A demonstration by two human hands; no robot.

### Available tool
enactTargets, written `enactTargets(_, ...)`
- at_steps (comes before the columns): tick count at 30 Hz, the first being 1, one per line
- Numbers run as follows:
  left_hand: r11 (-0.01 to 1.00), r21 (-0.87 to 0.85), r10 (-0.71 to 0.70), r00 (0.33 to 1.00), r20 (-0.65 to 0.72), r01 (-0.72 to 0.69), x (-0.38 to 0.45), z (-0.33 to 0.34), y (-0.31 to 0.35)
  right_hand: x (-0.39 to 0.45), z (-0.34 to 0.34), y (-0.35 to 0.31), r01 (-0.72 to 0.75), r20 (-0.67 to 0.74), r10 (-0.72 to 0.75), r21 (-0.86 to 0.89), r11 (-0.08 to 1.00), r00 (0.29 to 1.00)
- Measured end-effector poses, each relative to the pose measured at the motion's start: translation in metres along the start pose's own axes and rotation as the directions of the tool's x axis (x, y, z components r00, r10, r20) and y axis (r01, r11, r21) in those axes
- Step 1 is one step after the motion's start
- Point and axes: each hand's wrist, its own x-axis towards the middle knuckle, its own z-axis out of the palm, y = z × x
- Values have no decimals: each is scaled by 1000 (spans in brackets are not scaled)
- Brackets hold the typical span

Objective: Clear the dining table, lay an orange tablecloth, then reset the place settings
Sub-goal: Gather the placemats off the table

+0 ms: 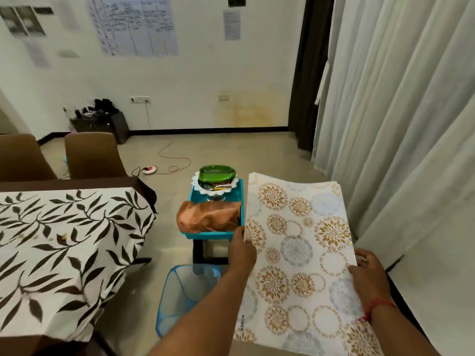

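Observation:
I hold a stack of white placemats (298, 247) printed with gold and blue round flower patterns, out in front of me on the right. My left hand (241, 250) grips its left edge and my right hand (367, 276) grips its right edge. To the left stands the dining table (77, 185), covered by a white cloth with dark leaf print (64, 242) that carries a few crumbs. A folded orange tablecloth (209, 217) lies in a teal tray (205, 235) on a small dark stand beside the table. Behind it in the tray sit a green dish (217, 173) and white doilies.
A blue mesh bin (185, 294) stands on the floor below the tray stand. Two brown chairs (95, 155) are at the table's far side. Pale curtains (401, 124) hang on the right. A red cable and power strip (151, 169) lie on the floor.

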Motion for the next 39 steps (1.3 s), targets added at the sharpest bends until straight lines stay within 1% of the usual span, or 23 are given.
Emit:
enactTargets(5, 996, -20, -84, 996, -22, 84, 101, 71, 15, 114, 14, -33, 15, -22, -17, -82, 996, 1000)
enactTargets(9, 997, -14, -70, 998, -9, 70, 182, 111, 43, 206, 31, -76, 46, -26, -49, -97, 994, 998)
enactTargets(11, 998, -9, -66, 998, -22, 66, 216, 120, 56, 243, 45, -92, 44, -12, -45, -90, 995, 999)
enactTargets(14, 998, 19, -56, 998, -43, 57, 279, 134, 66, 315, 82, -111, 48, 58, -44, -78, 996, 997)
enactTargets(17, 994, -80, -82, 993, -88, 75, 347, 142, 74, 394, 134, -133, 84, 147, -69, -93, 992, 987)
enactTargets(18, 994, -79, -80, 990, -114, 72, 363, 142, 74, 414, 150, -138, 99, 170, -81, -100, 990, 982)
enactTargets(20, 994, -77, -86, 976, -200, 71, 400, 141, 72, 460, 193, -151, 140, 261, -109, -106, 984, 959)
enactTargets(23, 983, -99, -178, 918, -355, 153, 451, 130, 73, 519, 260, -179, 178, 421, -101, -148, 973, 902)
enactTargets(25, 972, -101, -237, 868, -436, 214, 480, 123, 71, 553, 300, -200, 227, 520, -112, -161, 961, 847)
enactTargets(28, 945, -154, -328, 815, -478, 289, 509, 112, 67, 592, 361, -225, 277, 591, -122, -178, 944, 797)
enactTargets(31, 907, -257, -421, 718, -554, 334, 540, 84, 55, 614, 453, -243, 328, 731, -95, -182, 927, 676)
enactTargets(33, 869, -343, -495, 642, -585, 357, 557, 59, 49, 614, 509, -255, 366, 782, -103, -167, 916, 615)
enactTargets(34, 854, -368, -520, 601, -607, 367, 569, 42, 44, 612, 542, -259, 386, 810, -106, -155, 909, 577)
enactTargets(35, 841, -376, -540, 574, -616, 389, 582, 26, 39, 613, 572, -263, 403, 833, -106, -148, 903, 543)
enactTargets(37, 800, -403, -597, 526, -606, 444, 599, 0, 37, 612, 616, -273, 440, 865, -115, -130, 888, 489)
enactTargets(39, 738, -483, -674, 483, -560, 470, 607, -14, 33, 611, 651, -280, 492, 892, -101, -146, 858, 440)
